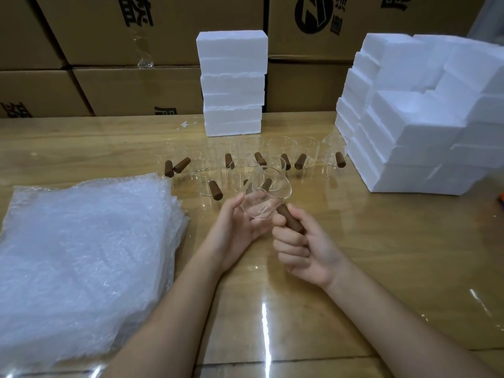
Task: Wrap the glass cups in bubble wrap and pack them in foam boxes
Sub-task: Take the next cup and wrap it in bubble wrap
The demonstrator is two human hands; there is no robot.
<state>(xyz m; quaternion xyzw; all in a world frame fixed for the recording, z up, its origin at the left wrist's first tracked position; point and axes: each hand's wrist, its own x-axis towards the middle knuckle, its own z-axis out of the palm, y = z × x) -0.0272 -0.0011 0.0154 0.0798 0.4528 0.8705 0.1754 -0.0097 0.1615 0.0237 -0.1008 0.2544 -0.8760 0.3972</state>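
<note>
A clear glass cup with a brown wooden handle is held tilted above the table's middle. My right hand grips the handle in a fist. My left hand cups the glass body from the left, fingers curled round its base. Several more glass cups with wooden handles stand in rows behind. A stack of bubble wrap sheets lies at the left. White foam boxes stand stacked at the back centre and in a large pile at the right.
The wooden table is glossy with light reflections. Cardboard cartons form a wall behind it. A small orange object shows at the right edge.
</note>
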